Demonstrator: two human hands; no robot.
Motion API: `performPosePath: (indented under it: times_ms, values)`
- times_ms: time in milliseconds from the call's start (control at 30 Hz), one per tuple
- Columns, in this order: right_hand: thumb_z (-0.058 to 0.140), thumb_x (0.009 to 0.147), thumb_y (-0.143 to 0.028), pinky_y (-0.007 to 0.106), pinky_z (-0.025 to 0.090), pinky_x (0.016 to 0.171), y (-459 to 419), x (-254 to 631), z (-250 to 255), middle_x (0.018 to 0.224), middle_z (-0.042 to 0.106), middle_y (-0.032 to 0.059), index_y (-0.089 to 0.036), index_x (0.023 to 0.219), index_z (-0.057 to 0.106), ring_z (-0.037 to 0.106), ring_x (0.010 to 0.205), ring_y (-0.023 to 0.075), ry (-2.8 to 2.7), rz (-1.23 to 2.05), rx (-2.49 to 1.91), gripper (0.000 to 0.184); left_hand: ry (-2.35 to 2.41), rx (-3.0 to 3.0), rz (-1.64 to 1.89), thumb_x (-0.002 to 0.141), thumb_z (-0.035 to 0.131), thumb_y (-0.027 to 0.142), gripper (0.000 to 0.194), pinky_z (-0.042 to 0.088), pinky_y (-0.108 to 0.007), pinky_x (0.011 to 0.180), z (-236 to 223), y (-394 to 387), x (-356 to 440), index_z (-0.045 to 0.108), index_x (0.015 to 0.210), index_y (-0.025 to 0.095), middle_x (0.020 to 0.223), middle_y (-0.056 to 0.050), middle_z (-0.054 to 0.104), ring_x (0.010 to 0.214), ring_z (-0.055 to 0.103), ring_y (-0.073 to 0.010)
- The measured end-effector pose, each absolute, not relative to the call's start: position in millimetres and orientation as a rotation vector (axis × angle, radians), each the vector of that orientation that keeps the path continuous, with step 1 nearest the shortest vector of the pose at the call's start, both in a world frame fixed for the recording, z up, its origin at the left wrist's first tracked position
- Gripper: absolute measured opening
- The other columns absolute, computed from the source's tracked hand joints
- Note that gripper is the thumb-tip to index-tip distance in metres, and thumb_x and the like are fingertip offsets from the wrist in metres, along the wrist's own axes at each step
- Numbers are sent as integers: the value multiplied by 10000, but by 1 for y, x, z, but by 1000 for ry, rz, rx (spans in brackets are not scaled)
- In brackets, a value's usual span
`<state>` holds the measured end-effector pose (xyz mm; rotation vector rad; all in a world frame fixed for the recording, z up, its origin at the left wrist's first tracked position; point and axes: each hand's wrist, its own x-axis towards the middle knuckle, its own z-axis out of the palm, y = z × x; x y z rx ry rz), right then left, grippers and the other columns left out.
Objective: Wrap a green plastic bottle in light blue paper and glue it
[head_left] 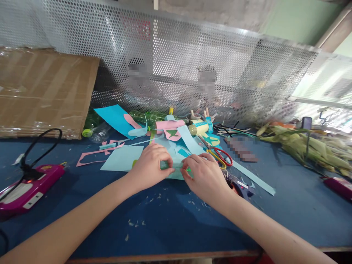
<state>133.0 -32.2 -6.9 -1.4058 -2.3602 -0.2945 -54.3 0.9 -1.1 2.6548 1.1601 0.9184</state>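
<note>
Paper [177, 162], pale blue, thin, curved; left grip [152, 161], right grip [205, 176] both pinching it.

We see a translucent green plastic bottle [164, 165] lying on its side, largely hidden behind the left hand [152, 162] and right hand [204, 175], its yellow-green round cap [134, 163] pointing left. A pale blue paper piece [176, 175] shows at the fingertips, along the bottle's near side; whether it wraps fully around, we cannot tell.
</note>
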Motion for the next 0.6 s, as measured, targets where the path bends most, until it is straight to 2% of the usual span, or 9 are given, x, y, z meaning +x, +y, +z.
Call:
performPosePath:
  times_ms: [200, 267, 367, 500, 600]
  values:
    - [624, 804, -172, 348, 379, 779, -33, 131, -4, 782, 678, 28, -193, 743, 627, 638, 779, 223, -2352, -281, -1465, 64, 1198, 2592, 829, 622, 784, 61, 240, 422, -386, 840, 4, 0, -50, 609, 741, 174, 745, 11, 642, 798, 587, -205]
    - [642, 787, -187, 341, 386, 730, -33, 129, -3, 778, 660, 32, -195, 769, 605, 628, 784, 235, -2332, -267, -1500, 42, 1214, 2578, 795, 632, 774, 60, 239, 426, -370, 802, 4, -1, -49, 622, 773, 179, 749, 10, 641, 802, 589, -212]
    - [649, 785, -178, 327, 398, 685, -30, 129, 0, 830, 651, 40, -196, 853, 577, 622, 825, 247, -2319, -194, -1523, 101, 1236, 2572, 739, 660, 757, 74, 244, 428, -364, 788, 5, -2, -48, 657, 852, 187, 770, 2, 639, 830, 595, -226]
    - [695, 792, -207, 318, 442, 755, -23, 146, 3, 933, 663, 31, -215, 910, 546, 626, 916, 232, -2357, 96, -1422, 191, 1238, 2584, 600, 726, 703, 102, 344, 438, -353, 765, 9, 0, -48, 688, 1054, 208, 821, -18, 614, 831, 591, -227]
    - [727, 774, -231, 336, 470, 834, -22, 167, 3, 1091, 668, 31, -238, 1007, 516, 632, 1006, 216, -2421, 378, -1290, 315, 1268, 2623, 476, 766, 661, 144, 348, 431, -324, 690, 13, 3, -47, 703, 1099, 240, 787, -17, 550, 781, 566, -217]
